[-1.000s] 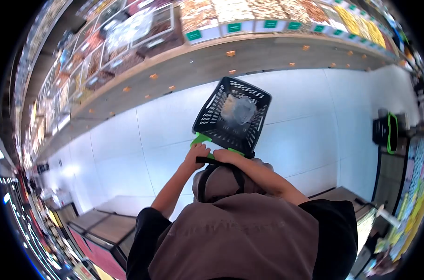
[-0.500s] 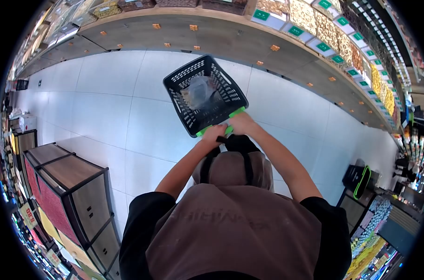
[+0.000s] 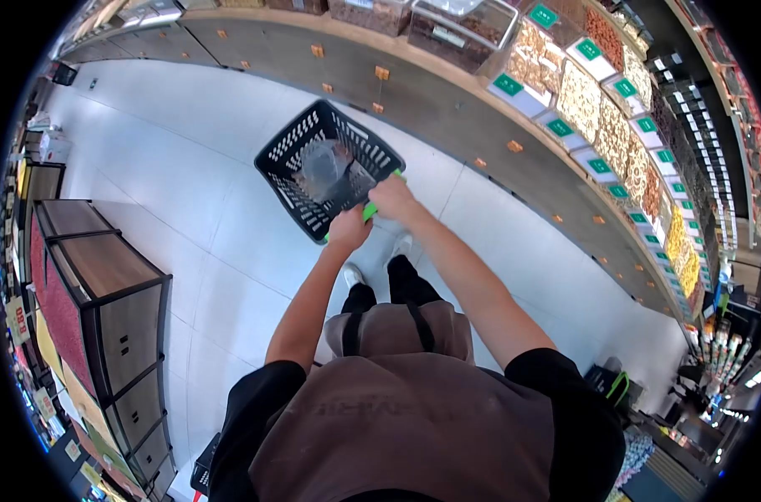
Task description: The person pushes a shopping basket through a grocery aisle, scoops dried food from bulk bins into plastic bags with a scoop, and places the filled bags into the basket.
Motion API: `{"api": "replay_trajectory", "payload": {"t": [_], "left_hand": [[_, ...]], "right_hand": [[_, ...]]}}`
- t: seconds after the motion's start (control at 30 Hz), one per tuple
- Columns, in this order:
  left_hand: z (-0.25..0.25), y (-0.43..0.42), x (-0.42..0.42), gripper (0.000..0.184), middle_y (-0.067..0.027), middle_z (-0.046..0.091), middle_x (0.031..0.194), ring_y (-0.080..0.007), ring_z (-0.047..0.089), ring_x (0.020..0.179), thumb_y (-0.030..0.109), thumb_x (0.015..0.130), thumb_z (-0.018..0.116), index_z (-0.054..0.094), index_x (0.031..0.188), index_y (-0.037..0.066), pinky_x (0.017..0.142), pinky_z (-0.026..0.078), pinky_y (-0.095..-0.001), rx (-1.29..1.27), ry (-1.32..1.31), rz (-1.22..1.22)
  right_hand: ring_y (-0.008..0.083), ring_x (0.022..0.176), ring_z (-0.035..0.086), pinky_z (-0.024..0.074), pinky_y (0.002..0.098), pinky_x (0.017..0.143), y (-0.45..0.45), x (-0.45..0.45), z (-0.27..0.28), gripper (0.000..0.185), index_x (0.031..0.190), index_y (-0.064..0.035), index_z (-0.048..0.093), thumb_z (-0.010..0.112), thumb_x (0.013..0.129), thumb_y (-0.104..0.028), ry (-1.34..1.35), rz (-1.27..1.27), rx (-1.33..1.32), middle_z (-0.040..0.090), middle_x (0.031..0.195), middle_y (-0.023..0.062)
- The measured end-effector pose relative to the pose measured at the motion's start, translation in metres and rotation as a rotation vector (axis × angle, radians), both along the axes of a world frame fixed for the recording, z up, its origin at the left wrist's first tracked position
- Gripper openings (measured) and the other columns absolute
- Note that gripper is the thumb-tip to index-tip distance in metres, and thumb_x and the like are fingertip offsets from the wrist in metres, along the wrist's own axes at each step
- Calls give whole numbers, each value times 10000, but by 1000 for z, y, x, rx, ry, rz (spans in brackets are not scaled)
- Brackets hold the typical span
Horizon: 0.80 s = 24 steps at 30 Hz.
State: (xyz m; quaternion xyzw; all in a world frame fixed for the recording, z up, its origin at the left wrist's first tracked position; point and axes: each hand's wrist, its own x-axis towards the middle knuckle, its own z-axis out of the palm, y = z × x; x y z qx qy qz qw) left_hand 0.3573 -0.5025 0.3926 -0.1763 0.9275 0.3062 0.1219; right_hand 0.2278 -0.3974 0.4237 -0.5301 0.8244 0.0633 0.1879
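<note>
Left hand [image 3: 349,228] and right hand [image 3: 392,199]: fingers curled shut round green handle [image 3: 370,211], grip unchanged. Black basket [image 3: 363,138], upper centre, has slid left in frame, clear package [image 3: 323,169] inside. White shoes [image 3: 404,245] now show mid-frame. Food bins [image 3: 580,99], upper right; view apparently turned, basket kept along.

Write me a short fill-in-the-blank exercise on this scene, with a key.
The left hand and right hand grip a handle coloured ____. Translucent plastic lies ____ the black basket. The shoes are coloured ____. Of the two hands, the ____ one sits lower in the picture.

Missing words: green; inside; white; left.
</note>
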Motion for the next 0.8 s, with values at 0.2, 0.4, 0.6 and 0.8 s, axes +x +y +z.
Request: {"api": "replay_trajectory", "payload": {"t": [0.2,0.4,0.6,0.8], "left_hand": [[0,-6,-18,289,-254,690,879,-433,671,863,308,809,628,698,816,28,808,536,-523,-75,-163,122],[3,-23,-27,300,-222,707,869,-396,694,842,321,796,666,717,883,38,791,560,-496,-116,-223,145],[8,-79,-51,242,-183,705,815,-382,691,796,320,804,669,701,833,82,742,561,-493,-144,-153,149],[-2,-174,-93,239,-194,704,841,-386,687,817,317,816,651,709,877,93,768,555,-494,-167,-158,125]], "right_hand": [[294,877,719,525,456,853,-8,-29,8,138,810,-112,758,676,722,-179,-131,71,-7,739,879,131],[297,867,720,565,405,754,-28,-46,13,171,816,-85,765,660,717,-175,-210,169,-5,738,881,145],[301,809,720,559,415,713,-85,-74,-5,151,773,-75,759,655,717,-170,-240,191,-87,731,824,151],[332,1023,643,467,450,926,-148,-122,-10,218,906,-41,699,649,736,-169,-246,122,-213,698,991,168]]}}
